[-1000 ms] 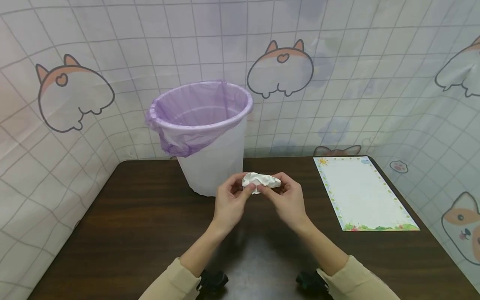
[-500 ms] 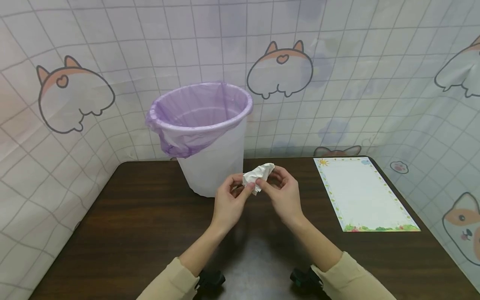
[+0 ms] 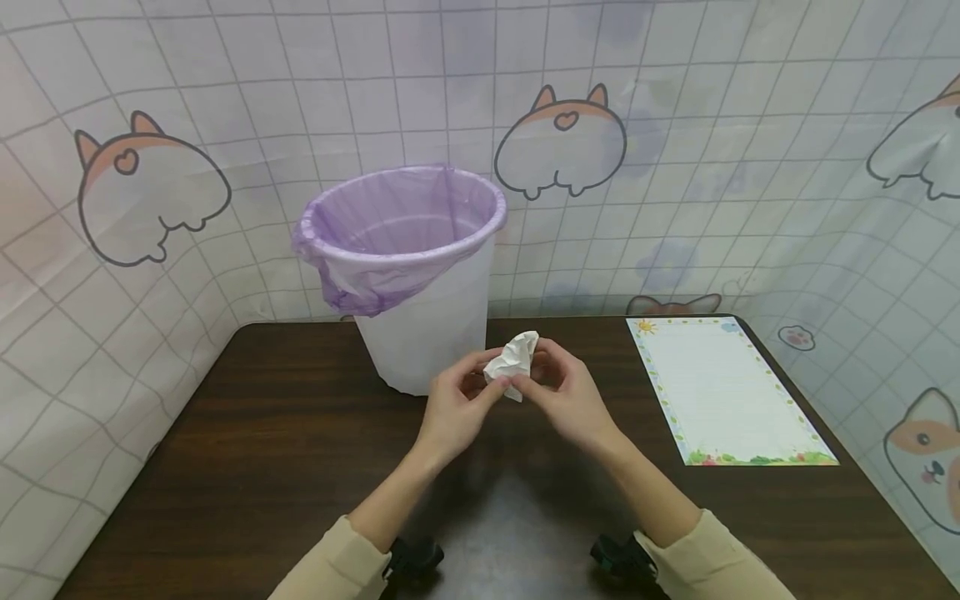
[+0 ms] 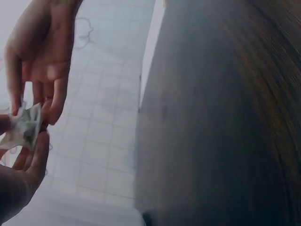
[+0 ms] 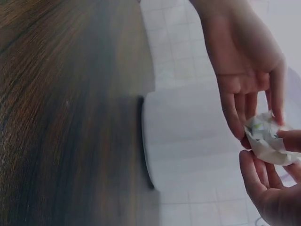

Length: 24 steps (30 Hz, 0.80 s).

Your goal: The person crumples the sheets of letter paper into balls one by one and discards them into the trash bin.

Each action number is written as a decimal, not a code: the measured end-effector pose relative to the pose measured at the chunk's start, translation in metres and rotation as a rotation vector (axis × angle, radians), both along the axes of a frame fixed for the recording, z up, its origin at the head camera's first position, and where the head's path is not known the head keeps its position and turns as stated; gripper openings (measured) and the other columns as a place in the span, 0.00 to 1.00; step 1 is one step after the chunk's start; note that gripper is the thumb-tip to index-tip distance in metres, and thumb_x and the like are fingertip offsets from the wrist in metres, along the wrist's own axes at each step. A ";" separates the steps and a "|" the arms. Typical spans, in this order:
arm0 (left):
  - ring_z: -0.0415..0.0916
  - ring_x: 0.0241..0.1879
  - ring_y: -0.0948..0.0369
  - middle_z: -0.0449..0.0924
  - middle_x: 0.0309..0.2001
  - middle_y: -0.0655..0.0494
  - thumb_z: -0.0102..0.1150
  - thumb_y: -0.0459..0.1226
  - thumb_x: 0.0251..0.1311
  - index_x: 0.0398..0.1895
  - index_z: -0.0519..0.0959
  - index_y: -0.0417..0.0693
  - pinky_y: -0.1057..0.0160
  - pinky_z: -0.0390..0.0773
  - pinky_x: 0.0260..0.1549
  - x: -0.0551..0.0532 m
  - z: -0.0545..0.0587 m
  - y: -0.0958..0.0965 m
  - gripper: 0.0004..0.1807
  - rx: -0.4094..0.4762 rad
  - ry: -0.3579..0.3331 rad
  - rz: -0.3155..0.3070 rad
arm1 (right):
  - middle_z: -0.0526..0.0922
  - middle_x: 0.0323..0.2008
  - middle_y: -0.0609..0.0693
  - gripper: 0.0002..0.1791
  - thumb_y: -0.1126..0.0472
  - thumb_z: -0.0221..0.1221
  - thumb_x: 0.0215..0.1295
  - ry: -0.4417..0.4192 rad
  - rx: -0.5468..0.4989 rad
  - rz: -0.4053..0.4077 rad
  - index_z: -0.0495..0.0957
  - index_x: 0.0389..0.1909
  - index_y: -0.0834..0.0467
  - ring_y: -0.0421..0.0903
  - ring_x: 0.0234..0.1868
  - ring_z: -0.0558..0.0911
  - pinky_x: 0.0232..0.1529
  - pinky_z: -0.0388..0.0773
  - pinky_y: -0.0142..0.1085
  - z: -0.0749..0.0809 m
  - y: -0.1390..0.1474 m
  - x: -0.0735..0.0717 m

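A crumpled piece of white paper is held up over the dark table, in front of the bin. My left hand pinches its left side between thumb and fingers. From the other side my right hand grips it, thumb in front and fingers behind. Both thumbs meet near the lower edge of the paper. In the left wrist view the crumpled paper shows faint green marks. The right wrist view shows the same wad of paper between the fingertips of both hands.
A white bin with a purple liner stands on the table behind the hands, left of centre. A flat sheet of paper with a decorated border lies at the right. A patterned cloth wall surrounds the table.
The paper has been turned and squeezed from a wide, flat wad into a smaller, more upright one. My right hand has shifted its hold slightly; the left hand has hardly moved.
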<state>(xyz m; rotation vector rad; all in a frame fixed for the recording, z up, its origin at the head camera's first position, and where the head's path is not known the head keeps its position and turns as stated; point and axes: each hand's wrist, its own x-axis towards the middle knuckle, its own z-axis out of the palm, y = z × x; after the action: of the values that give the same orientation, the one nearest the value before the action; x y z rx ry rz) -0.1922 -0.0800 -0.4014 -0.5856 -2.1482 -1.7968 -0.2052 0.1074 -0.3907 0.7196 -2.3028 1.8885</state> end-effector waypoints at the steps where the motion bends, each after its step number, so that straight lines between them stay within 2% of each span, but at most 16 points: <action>1: 0.84 0.40 0.55 0.85 0.45 0.49 0.67 0.33 0.68 0.57 0.83 0.41 0.65 0.83 0.35 0.000 0.000 0.000 0.16 0.002 -0.013 -0.009 | 0.83 0.46 0.57 0.21 0.66 0.68 0.67 0.005 0.005 -0.009 0.78 0.60 0.59 0.54 0.42 0.82 0.40 0.83 0.39 0.000 0.001 0.000; 6: 0.83 0.40 0.54 0.84 0.44 0.47 0.67 0.32 0.67 0.52 0.83 0.37 0.64 0.83 0.38 -0.003 0.007 -0.004 0.13 -0.011 -0.077 -0.072 | 0.84 0.44 0.58 0.22 0.69 0.68 0.66 0.009 -0.013 -0.002 0.77 0.60 0.60 0.53 0.40 0.82 0.37 0.82 0.39 -0.001 0.004 0.000; 10: 0.80 0.34 0.57 0.84 0.40 0.48 0.67 0.31 0.67 0.53 0.81 0.38 0.65 0.82 0.33 -0.006 0.011 -0.002 0.13 -0.078 -0.052 -0.065 | 0.82 0.46 0.59 0.24 0.73 0.66 0.66 -0.012 -0.110 0.028 0.74 0.62 0.62 0.53 0.41 0.81 0.38 0.82 0.36 -0.003 0.006 -0.001; 13: 0.79 0.30 0.57 0.83 0.37 0.49 0.66 0.30 0.67 0.55 0.81 0.40 0.65 0.80 0.29 -0.007 0.010 0.003 0.15 -0.101 -0.005 -0.039 | 0.80 0.48 0.55 0.22 0.77 0.65 0.64 -0.037 -0.211 0.035 0.74 0.59 0.65 0.53 0.42 0.78 0.39 0.80 0.33 -0.006 0.004 -0.002; 16: 0.78 0.28 0.57 0.82 0.35 0.49 0.65 0.29 0.67 0.57 0.81 0.43 0.65 0.78 0.28 -0.008 0.007 0.007 0.16 -0.068 0.027 -0.032 | 0.79 0.44 0.51 0.17 0.79 0.65 0.63 -0.036 -0.275 0.021 0.73 0.51 0.68 0.51 0.43 0.76 0.41 0.77 0.32 -0.008 0.002 -0.002; 19: 0.78 0.26 0.58 0.82 0.34 0.49 0.64 0.27 0.67 0.55 0.81 0.43 0.66 0.77 0.27 -0.008 0.004 0.010 0.15 -0.017 0.035 -0.033 | 0.78 0.38 0.49 0.12 0.79 0.65 0.61 -0.021 -0.297 0.001 0.73 0.42 0.69 0.48 0.41 0.76 0.40 0.75 0.32 -0.008 0.000 -0.003; 24: 0.79 0.27 0.53 0.81 0.35 0.46 0.63 0.26 0.68 0.51 0.81 0.42 0.65 0.81 0.28 -0.005 0.006 0.012 0.11 0.087 -0.042 -0.052 | 0.80 0.35 0.49 0.09 0.80 0.64 0.61 0.030 -0.303 0.019 0.74 0.34 0.69 0.44 0.39 0.79 0.37 0.76 0.31 -0.008 -0.003 -0.004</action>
<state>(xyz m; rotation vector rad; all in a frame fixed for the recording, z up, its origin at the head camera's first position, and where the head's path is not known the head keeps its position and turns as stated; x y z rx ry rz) -0.1968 -0.0682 -0.3954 -0.5937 -2.0876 -1.9354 -0.2091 0.1045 -0.3988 0.7256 -1.9347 2.1517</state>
